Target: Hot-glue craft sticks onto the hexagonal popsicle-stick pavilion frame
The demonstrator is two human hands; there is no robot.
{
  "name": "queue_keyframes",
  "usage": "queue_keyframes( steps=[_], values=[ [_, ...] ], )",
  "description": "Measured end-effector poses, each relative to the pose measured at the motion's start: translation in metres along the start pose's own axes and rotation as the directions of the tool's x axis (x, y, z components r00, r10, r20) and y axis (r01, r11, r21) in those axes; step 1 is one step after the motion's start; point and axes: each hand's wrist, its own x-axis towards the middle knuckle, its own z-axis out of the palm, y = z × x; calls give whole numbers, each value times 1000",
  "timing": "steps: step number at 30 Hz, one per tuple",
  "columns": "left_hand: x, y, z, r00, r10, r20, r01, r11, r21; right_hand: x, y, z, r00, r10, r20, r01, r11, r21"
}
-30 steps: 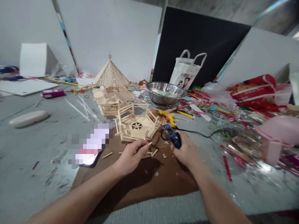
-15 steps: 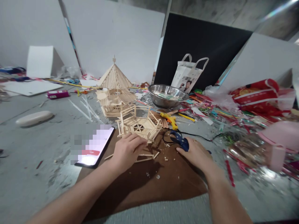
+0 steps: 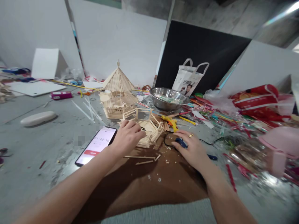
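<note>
My left hand [image 3: 130, 133] is curled over the near left side of a low, open frame [image 3: 151, 126] built from thin wooden sticks. Its fingertips are hidden by the hand and the frame. To the right, my right hand [image 3: 190, 147] closes over a pair of blue-handled pliers [image 3: 181, 143] lying on a brown mat [image 3: 149, 189]; one handle end shows past the wrist. Loose wooden sticks [image 3: 144, 162] and small offcuts lie on the mat between my hands. Behind the frame stands a stick pavilion [image 3: 118, 90] with a pointed roof.
A phone [image 3: 97, 146] showing a timer lies left of the mat. Beyond the frame are a yellow glue gun [image 3: 170, 122], its black cable and a steel bowl [image 3: 169, 99]. Mixed plastic scraps [image 3: 224, 124] and a pink container [image 3: 277, 149] crowd the right side.
My left hand has moved up and over the near left side of the stick frame. My right hand has shifted onto the pliers, covering more of them. The view has moved slightly.
</note>
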Motion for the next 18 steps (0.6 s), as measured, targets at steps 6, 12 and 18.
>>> queue_keyframes(
  steps=[6,12,18],
  values=[
    [7,-3,7,999,-23,-35,22,999,-42,39,-54,10,976,-218,18,211,961,181],
    [8,-4,10,999,-35,-40,30,992,-125,49,-56,32,977,-209,-40,212,937,276],
    [3,-32,1,988,-13,155,48,973,-228,49,-54,40,978,-146,-150,194,900,389]
  ],
)
